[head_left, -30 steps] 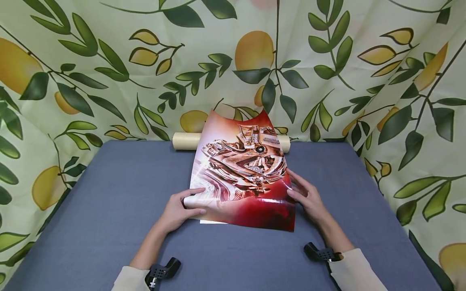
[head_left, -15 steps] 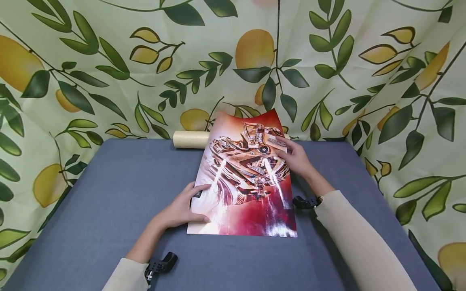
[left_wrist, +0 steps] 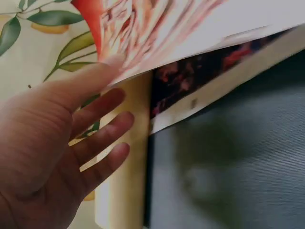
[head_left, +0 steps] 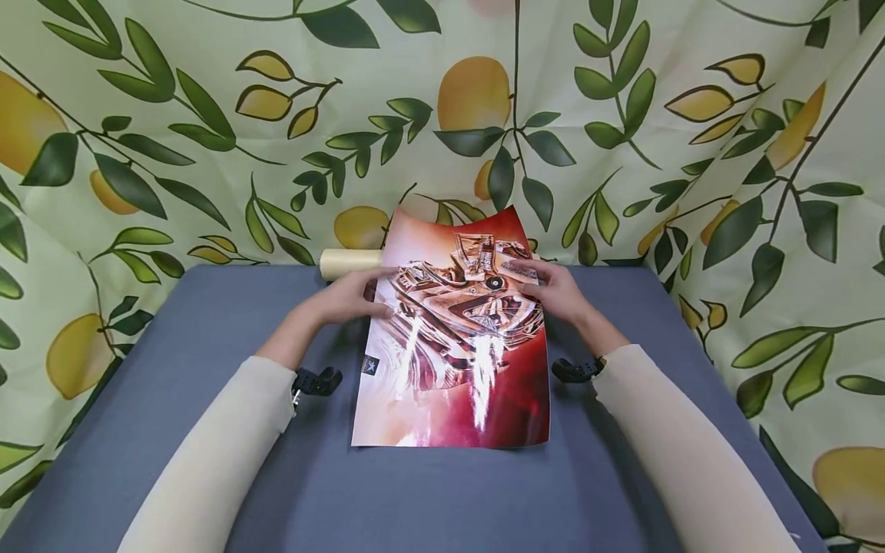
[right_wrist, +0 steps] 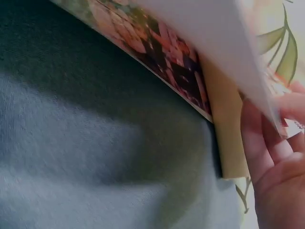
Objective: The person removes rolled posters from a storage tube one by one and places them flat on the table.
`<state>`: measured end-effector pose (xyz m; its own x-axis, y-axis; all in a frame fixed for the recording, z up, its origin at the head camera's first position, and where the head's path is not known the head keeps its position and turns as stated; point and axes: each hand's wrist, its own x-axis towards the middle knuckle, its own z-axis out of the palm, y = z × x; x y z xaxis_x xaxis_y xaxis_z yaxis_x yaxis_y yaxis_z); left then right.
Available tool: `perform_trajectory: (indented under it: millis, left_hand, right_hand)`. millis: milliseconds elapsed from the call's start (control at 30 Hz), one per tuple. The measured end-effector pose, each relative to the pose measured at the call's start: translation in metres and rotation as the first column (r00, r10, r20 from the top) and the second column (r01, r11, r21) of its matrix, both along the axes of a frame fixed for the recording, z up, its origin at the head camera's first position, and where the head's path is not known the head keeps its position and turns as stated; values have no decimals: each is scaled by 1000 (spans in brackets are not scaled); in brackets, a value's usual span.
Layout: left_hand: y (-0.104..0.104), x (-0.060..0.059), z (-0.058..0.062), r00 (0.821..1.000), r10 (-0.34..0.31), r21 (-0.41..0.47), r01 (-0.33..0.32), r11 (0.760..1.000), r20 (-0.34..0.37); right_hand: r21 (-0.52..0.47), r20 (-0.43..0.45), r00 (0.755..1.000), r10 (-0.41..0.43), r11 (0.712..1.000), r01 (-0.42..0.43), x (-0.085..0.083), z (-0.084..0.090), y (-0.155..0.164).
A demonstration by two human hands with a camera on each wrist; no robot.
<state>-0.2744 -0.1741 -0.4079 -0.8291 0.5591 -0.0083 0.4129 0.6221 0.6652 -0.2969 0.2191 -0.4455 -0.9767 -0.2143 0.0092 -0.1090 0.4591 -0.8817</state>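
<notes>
Head view: the left hand (head_left: 346, 297) and right hand (head_left: 558, 292) held the poster (head_left: 459, 330) by its side edges, fingers part-curled; the left's firmness could not be told. Positioning appeared in hand; the next move seemingly called for even tension. Glossy, red-toned and bowed, the poster spanned a pale roll (head_left: 350, 263), above another printed sheet (left_wrist: 190, 78).

The head camera looks forward and down across the table (head_left: 442, 499), far enough back to take in both forearms (head_left: 214, 445) and the patterned cloth (head_left: 408, 69). The wrist cameras (head_left: 319, 382) look from close up, turned sideways: one past the left hand (left_wrist: 52, 138), the other past the right hand (right_wrist: 279, 167). Both catch the roll (left_wrist: 121, 181) and a dark print (left_wrist: 190, 78) beneath the raised poster (head_left: 449, 415).
</notes>
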Motion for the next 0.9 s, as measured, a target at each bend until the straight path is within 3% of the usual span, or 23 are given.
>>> perform_trajectory:
  millis: [133,267,367,633,900]
  left_hand:
    - [2,-20,5,998,-10,-14,11,1000,65]
    - [6,-29,3,991,7,-26,-4,1000,131]
    - [11,-31,0,986,39,-9,-38,999,160]
    - [12,-30,-1,983,130,56,-138,989,128]
    - [3,-27,-9,982,135,75,-146,986,131]
  right_hand:
    - [-4,37,996,75,997,-75,-3,4,4]
    - [-17,82,988,133,991,-132,-5,7,9]
    - [-34,115,984,137,990,-134,-5,8,12]
    - [-74,165,977,137,989,-127,-7,10,17]
    - [-170,164,974,157,977,-129,-7,13,21]
